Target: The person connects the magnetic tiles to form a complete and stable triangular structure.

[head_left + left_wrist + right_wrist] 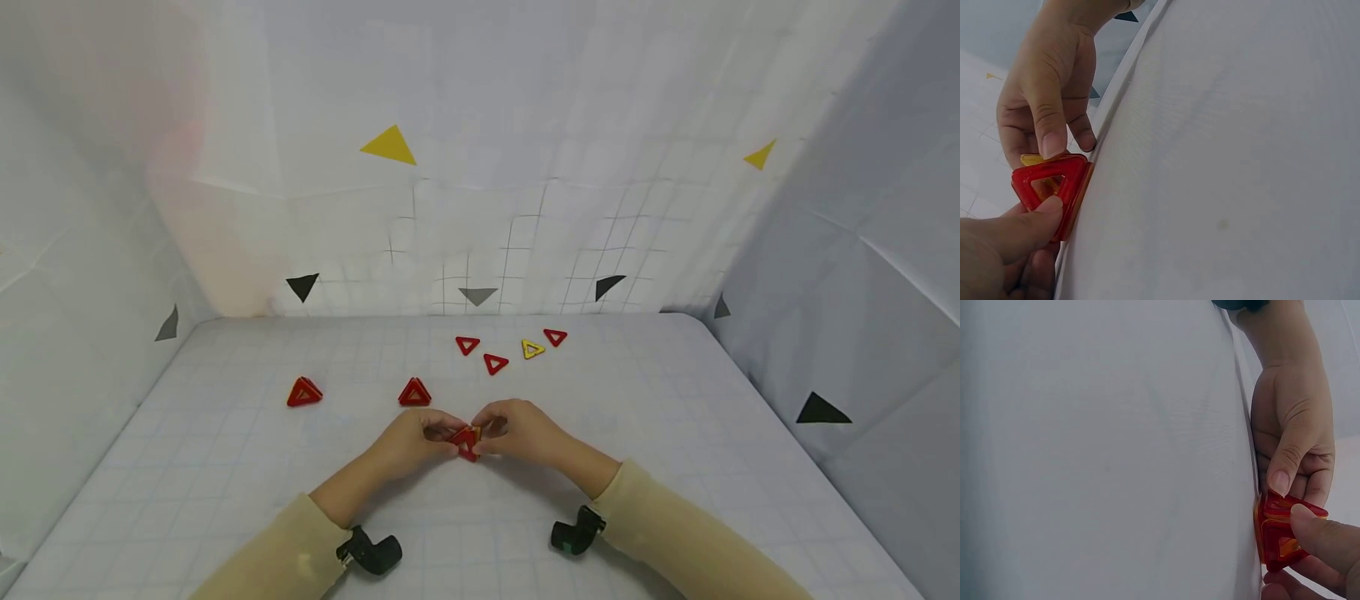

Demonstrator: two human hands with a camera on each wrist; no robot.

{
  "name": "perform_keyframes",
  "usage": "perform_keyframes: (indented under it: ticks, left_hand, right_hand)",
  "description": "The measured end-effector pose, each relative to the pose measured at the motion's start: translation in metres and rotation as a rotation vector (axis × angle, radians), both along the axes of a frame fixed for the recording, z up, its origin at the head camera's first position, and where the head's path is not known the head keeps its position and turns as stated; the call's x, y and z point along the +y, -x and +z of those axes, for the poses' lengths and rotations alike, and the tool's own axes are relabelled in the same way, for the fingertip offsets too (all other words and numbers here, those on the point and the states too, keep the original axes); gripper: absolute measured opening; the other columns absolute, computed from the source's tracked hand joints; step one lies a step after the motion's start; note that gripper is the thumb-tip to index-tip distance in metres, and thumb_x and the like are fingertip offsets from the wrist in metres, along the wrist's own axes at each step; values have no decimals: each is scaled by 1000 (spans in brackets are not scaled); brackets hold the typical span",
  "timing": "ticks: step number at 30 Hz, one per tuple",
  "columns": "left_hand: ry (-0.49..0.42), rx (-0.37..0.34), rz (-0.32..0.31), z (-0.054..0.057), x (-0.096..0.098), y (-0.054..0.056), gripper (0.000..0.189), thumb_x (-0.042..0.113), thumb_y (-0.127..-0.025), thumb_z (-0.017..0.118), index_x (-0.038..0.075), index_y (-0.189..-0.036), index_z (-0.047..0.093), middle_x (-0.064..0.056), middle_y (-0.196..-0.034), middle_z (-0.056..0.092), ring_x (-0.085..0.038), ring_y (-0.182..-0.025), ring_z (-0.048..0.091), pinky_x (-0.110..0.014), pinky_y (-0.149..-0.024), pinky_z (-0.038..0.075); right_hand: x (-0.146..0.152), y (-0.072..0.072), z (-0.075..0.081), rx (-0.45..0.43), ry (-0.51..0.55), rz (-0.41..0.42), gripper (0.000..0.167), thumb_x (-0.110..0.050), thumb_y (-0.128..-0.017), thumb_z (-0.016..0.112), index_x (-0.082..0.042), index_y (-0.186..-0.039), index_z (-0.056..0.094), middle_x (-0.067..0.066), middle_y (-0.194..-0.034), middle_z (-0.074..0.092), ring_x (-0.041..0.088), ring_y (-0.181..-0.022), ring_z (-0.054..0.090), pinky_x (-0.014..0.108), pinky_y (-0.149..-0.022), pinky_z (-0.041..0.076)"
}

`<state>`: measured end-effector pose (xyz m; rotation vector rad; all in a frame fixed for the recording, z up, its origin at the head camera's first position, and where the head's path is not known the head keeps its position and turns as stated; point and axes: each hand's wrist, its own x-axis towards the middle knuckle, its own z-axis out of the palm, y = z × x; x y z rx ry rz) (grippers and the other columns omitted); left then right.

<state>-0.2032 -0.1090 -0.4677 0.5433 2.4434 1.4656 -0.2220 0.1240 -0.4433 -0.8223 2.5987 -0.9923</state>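
Both hands meet at the near middle of the table, around a small cluster of translucent triangular tiles (467, 442), red with a yellow-orange one. My left hand (408, 439) pinches it from the left, its thumb lying over the front red triangle (1075, 172) in the left wrist view. From the other side my right hand (528, 433) pinches the same cluster between thumb and fingers. In the right wrist view the red tiles (1275, 559) lean together at an angle, low against the white surface. Fingers hide the cluster's rear faces.
Beyond the hands stand two red tile pyramids, one at left (304, 392) and one nearer the middle (415, 392). Farther back lie several loose triangles, among them a yellow one (532, 349) and a red one (496, 364). White sheet walls (480, 167) enclose the table (225, 467).
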Motion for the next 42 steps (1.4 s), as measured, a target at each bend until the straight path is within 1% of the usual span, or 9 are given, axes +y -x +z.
perform_keyframes:
  ticks: [9,19,28,30,32,35,37,39,42]
  left_hand:
    - [-60,16,-6,-1,-1,0,24,6,-85,79,10,-109,76,2,-96,74,-12,-90,68,-26,-81,53]
    - [-62,15,-18,2,-2,0,21,9,-86,78,8,-107,76,-1,-96,75,-13,-91,68,-25,-81,53]
    - [-82,-18,-12,0,-2,2,21,8,-84,80,9,-105,77,0,-94,75,-12,-89,69,-24,-80,53]
    - [-104,-26,-17,1,-2,1,21,7,-84,80,7,-105,77,-2,-95,75,-13,-90,69,-24,-79,53]
    - [-113,-27,-18,8,-1,-2,21,4,-84,79,3,-105,76,-7,-96,75,-17,-90,69,-23,-78,52]
    - [-131,-36,-14,7,-1,-3,21,2,-84,78,1,-105,75,-11,-97,74,-19,-91,69,-23,-77,52]
    - [-125,-41,-5,7,0,-3,21,2,-84,78,1,-105,75,-11,-97,74,-20,-92,69,-23,-78,52]
    - [-129,-54,1,1,-1,0,21,5,-84,79,5,-105,76,-7,-97,75,-16,-92,69,-24,-79,52]
    - [-118,-59,3,2,-2,1,20,7,-85,79,8,-105,77,-3,-96,75,-14,-92,68,-26,-80,52]
  right_hand:
    - [-2,0,-1,-6,3,-15,27,-24,-82,84,-16,-105,74,-12,-93,69,8,-87,62,27,-75,52]
    - [-2,-1,-1,10,3,-13,24,-26,-82,84,-18,-103,74,-12,-92,70,9,-86,62,27,-72,51]
    - [-4,-2,1,-12,4,-32,25,-26,-82,84,-18,-103,74,-9,-93,71,10,-86,63,27,-71,52]
    - [-4,-2,2,-20,14,-34,25,-24,-82,84,-17,-103,74,-8,-93,71,12,-87,63,27,-70,52]
    - [-4,-2,3,-31,24,-33,25,-23,-81,84,-15,-104,74,-6,-94,71,13,-87,64,26,-70,52]
    - [-3,-2,3,-46,37,-30,26,-21,-81,85,-14,-103,74,-7,-93,71,13,-87,65,26,-69,53]
    - [-3,-1,2,-53,38,-28,26,-21,-81,85,-14,-103,74,-7,-93,71,12,-87,65,26,-69,53]
    - [-3,-1,2,-56,38,-29,26,-21,-81,85,-14,-103,74,-7,-93,71,11,-86,64,26,-70,54]
    - [-3,-1,2,-60,40,-29,26,-21,-81,84,-14,-104,74,-6,-94,71,11,-85,64,26,-70,54]
